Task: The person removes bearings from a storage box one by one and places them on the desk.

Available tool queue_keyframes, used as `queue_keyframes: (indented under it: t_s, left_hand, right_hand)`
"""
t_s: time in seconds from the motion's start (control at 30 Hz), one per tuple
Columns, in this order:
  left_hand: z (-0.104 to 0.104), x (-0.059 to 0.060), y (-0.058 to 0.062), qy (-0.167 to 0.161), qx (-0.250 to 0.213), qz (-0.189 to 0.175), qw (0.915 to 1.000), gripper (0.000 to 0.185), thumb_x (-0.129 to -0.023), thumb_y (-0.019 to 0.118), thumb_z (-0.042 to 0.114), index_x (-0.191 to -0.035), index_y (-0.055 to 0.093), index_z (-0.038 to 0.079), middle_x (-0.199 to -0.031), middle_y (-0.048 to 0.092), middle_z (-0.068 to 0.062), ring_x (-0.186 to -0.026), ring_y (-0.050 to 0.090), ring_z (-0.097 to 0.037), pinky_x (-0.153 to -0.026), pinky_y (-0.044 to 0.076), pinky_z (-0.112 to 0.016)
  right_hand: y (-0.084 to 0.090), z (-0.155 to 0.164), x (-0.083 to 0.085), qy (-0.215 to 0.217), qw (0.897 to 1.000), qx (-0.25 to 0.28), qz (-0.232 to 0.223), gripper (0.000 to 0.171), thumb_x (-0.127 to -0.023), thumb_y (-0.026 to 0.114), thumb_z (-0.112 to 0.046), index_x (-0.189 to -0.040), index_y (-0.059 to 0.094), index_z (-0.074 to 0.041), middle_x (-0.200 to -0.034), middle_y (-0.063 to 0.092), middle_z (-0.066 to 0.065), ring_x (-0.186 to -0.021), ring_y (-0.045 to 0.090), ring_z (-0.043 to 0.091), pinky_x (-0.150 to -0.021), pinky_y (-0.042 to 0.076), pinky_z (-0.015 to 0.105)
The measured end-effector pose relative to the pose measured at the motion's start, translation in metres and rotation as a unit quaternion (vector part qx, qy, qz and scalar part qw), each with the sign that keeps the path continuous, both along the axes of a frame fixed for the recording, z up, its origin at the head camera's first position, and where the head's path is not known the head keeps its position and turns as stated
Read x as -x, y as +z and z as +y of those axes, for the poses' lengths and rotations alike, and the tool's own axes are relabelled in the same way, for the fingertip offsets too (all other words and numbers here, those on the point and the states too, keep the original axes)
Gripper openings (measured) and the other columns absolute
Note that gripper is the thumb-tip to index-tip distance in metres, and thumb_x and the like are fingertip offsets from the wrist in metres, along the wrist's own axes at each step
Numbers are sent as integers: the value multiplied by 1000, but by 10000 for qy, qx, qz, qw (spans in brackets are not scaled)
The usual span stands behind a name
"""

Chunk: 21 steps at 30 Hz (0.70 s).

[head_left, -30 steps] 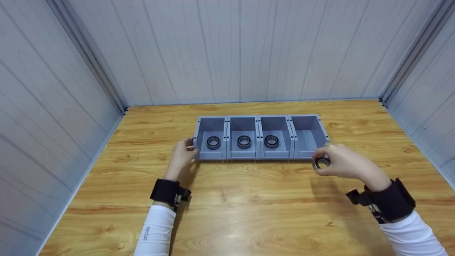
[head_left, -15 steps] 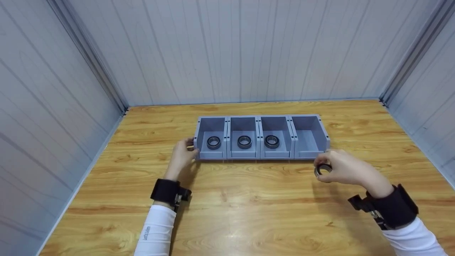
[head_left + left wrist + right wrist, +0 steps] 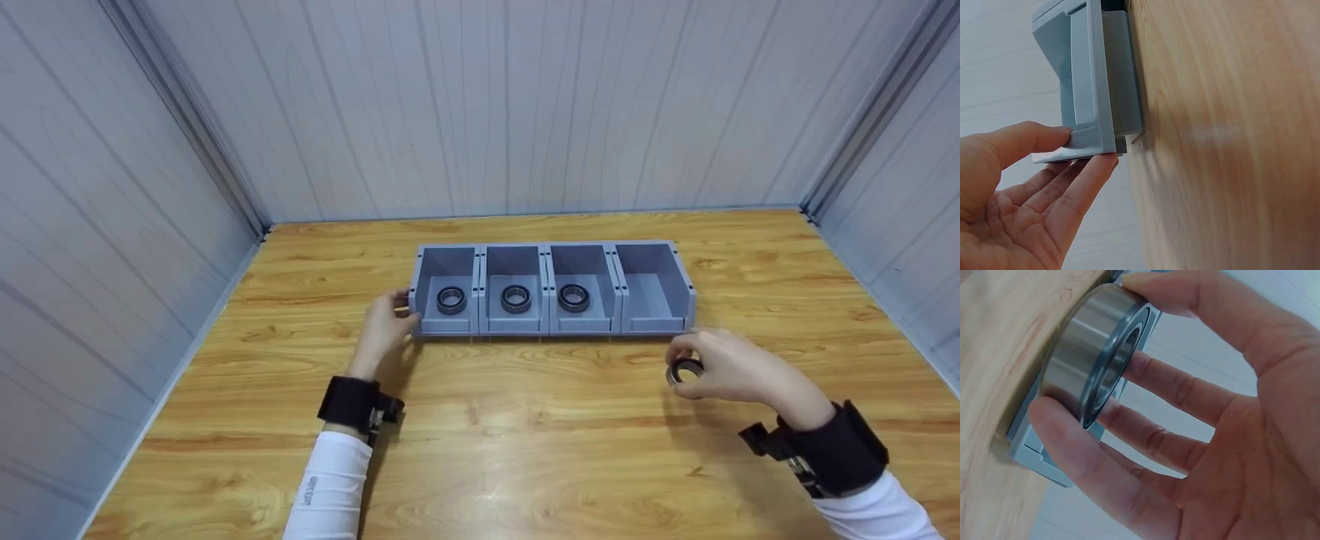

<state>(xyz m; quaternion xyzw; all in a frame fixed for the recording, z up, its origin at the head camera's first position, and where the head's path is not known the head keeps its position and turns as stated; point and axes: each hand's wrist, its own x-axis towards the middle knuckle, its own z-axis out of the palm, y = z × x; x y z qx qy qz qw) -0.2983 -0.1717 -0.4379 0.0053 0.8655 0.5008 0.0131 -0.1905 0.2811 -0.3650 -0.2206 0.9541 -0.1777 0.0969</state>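
My right hand (image 3: 731,369) pinches a ball bearing (image 3: 1081,346) between thumb and fingers, above the table just in front of the rightmost bin (image 3: 654,325). In the right wrist view the bearing's shiny steel rim and dark inner ring show. At the other end of the row, my left hand (image 3: 386,328) grips the left side wall of the leftmost bin (image 3: 1100,84), thumb on the front corner and fingers outside. One bearing (image 3: 451,300) lies flat in that bin. Another bearing (image 3: 515,299) is in the second bin, and a third bearing (image 3: 574,298) sits in the third. The rightmost bin holds nothing.
The grey bins stand joined side by side on a wood-grain table (image 3: 480,435). Pale panel walls (image 3: 495,105) enclose the table at the back and both sides. A black strap with a camera is on each wrist.
My right hand, with the bearing, has drawn back from the rightmost bin's front corner, toward the near side and slightly right. The left hand and the bins look unmoved.
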Motion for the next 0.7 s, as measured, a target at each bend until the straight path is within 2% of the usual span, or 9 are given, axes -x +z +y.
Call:
queue_keyframes:
  t_s: [0.2,0.43,0.7]
  left_hand:
    - [1,-1,0,-4,8,60,10000,52,-93,58,-5,-142,46,-17,-138,58,-38,-129,60,-48,-112,53,-49]
    - [0,0,0,27,-114,96,9999,53,-93,58,-7,-143,45,-17,-138,58,-37,-129,60,-48,-113,52,-49]
    - [1,0,0,50,-49,89,9999,50,-93,57,-7,-141,46,-18,-137,58,-38,-127,61,-49,-111,53,-49]
  right_hand:
    - [-5,1,-2,22,9999,-62,-90,31,-79,81,-23,-104,71,-7,-96,70,5,-79,54,13,-66,43,25]
    - [-12,2,-6,54,9999,-50,-102,27,-77,81,-21,-99,69,-12,-93,69,3,-78,51,11,-64,41,24]
    - [-20,2,-12,28,9994,-86,-320,27,-79,82,-23,-101,70,-12,-98,68,3,-84,57,14,-68,47,28]
